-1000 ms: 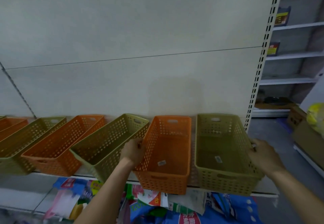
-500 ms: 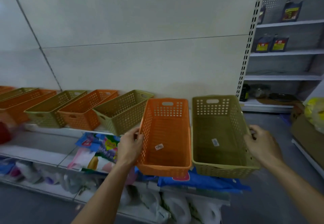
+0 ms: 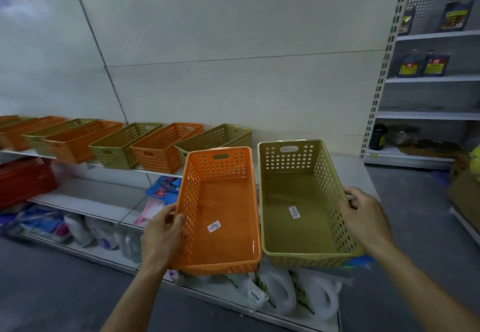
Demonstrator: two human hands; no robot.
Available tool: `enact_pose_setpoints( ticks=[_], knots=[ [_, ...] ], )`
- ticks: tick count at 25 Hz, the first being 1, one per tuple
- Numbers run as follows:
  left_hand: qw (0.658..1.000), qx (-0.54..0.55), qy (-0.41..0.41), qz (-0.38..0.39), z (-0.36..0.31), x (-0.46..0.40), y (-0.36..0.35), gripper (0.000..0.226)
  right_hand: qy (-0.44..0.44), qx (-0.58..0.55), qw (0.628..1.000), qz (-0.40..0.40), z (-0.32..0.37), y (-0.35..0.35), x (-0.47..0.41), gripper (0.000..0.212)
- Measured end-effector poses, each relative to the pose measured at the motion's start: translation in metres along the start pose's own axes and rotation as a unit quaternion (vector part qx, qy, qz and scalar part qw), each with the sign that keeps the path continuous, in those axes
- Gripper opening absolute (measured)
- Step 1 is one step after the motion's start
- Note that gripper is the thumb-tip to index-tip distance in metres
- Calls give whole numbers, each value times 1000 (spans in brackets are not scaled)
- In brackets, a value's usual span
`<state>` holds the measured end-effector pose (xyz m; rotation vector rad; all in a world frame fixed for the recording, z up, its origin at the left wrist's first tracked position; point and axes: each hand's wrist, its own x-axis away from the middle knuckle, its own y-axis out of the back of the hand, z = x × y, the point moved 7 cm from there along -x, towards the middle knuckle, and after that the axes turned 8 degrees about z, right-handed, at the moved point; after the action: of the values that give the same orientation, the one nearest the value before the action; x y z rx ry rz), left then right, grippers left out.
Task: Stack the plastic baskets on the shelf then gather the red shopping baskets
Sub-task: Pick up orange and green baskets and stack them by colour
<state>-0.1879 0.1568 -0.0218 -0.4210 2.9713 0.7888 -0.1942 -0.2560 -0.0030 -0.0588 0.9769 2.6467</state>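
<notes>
My left hand (image 3: 162,235) grips the left wall of an orange plastic basket (image 3: 223,217). My right hand (image 3: 363,217) grips the right wall of an olive-green plastic basket (image 3: 298,201). Both baskets are held side by side in the air, off the shelf (image 3: 109,165), each with a price sticker on its floor. A row of several orange and olive baskets (image 3: 158,147) stands on the shelf to the left. A red shopping basket (image 3: 26,181) sits on the lower shelf at the far left.
Bagged goods (image 3: 280,290) and packets (image 3: 166,188) fill the lower shelves under the held baskets. A second shelving unit with dark bottles (image 3: 423,65) stands at the right. A cardboard box (image 3: 465,196) sits on the floor at far right.
Both hands have lifted the orange and olive baskets off the shelf and drawn them toward me. My view has backed away and swung left, revealing more of the basket row and the red basket.
</notes>
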Motion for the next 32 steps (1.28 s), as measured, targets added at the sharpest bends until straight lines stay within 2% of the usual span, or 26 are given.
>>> enact_pose_setpoints(
  ticks=[6,14,18,23,27,32],
  knots=[
    [1000,22,-17,-12,27,-48,95,38,2,-14,1000,-11,65,-66,5,23],
    [996,54,-60,26,51,-176,218,28,-20,-81,992,-93,171,-153,-22,25],
    [994,50,-89,37,44,-237,240,28,-38,-100,985,-132,213,-173,-57,27],
    [994,21,-110,-1,39,-323,259,36,-67,-123,972,-188,248,-191,-113,24],
    [993,30,-111,-33,33,-381,267,37,-80,-170,959,-214,250,-213,-161,15],
    [992,58,-105,-26,31,-437,255,40,-117,-220,945,-212,239,-259,-212,23]
  ],
)
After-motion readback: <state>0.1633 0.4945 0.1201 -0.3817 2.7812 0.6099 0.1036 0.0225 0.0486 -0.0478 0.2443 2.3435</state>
